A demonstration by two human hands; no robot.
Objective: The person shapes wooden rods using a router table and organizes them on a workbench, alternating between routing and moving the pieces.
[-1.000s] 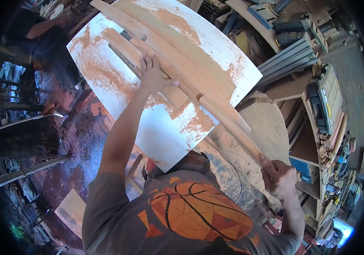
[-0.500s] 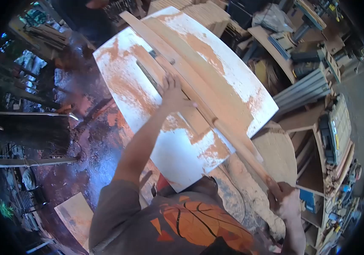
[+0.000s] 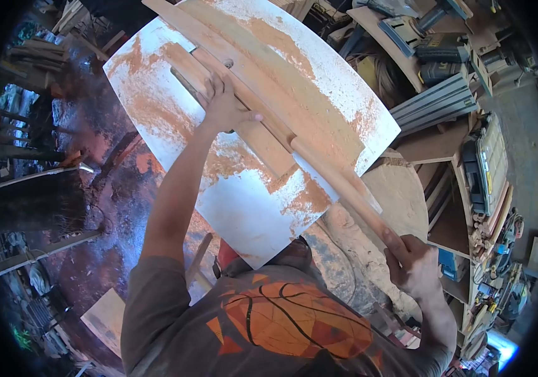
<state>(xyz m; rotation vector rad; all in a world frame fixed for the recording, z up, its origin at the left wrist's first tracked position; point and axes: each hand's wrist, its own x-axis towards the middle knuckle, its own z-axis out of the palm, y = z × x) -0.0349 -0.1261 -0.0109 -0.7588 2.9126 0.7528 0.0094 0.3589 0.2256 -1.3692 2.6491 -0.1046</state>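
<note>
My right hand [image 3: 410,264] is wrapped around the near end of a long wooden strip [image 3: 338,179], off the table's lower right edge. The strip lies along a long board [image 3: 269,88] that crosses the white tabletop [image 3: 237,213]. My left hand [image 3: 224,110] rests with spread fingers on a flat wooden guide piece [image 3: 266,151] beside the strip, its thumb reaching toward the strip. Just beyond the left fingertips, a small dark metal part [image 3: 228,63] shows at the long board. Reddish sawdust covers much of the tabletop.
A round wooden slab [image 3: 398,191] sits below the table's right corner. To the right stand wooden shelves [image 3: 435,141], stacked grey metal bars [image 3: 435,103] and a tool case [image 3: 479,169]. A loose panel [image 3: 105,320] lies on the dusty floor at lower left.
The view has shifted, so the table appears higher and further left. The strip and my right hand have moved slightly up along the long board. My left hand stays on the guide piece.
</note>
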